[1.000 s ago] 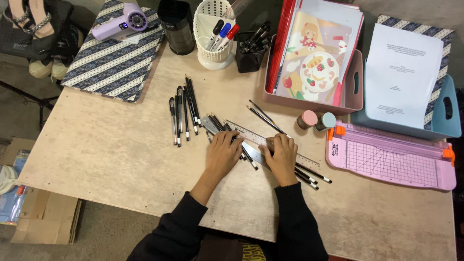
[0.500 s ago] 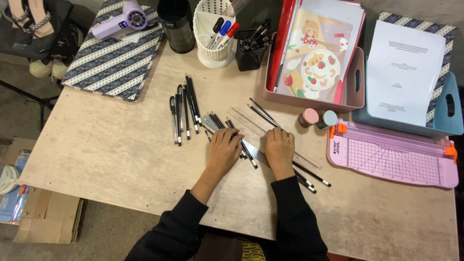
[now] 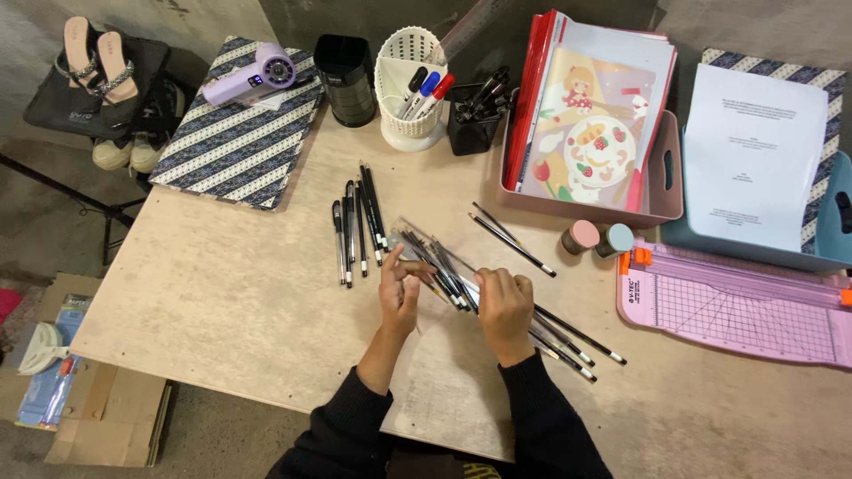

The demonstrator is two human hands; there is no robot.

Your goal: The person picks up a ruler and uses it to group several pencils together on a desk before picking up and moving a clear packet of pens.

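Observation:
A clear plastic ruler (image 3: 441,266) lies slanted over a loose heap of black pens (image 3: 568,339) in the middle of the pale wooden table (image 3: 222,302). My left hand (image 3: 399,288) pinches the ruler's left part, fingers curled. My right hand (image 3: 504,303) grips its right part from above. A separate row of black pens (image 3: 359,226) lies just left of the ruler. Two more thin pens (image 3: 513,241) lie behind it.
Behind stand a black cup (image 3: 346,66), a white basket of markers (image 3: 408,89) and a black pen holder (image 3: 475,115). A pink tray of books (image 3: 664,191), two small pots (image 3: 596,238) and a purple paper trimmer (image 3: 737,306) sit right. A patterned folder (image 3: 231,155) lies left.
Both hands lay flat on the ruler and pens; now their fingers are curled around the ruler, which has shifted slightly over the pens.

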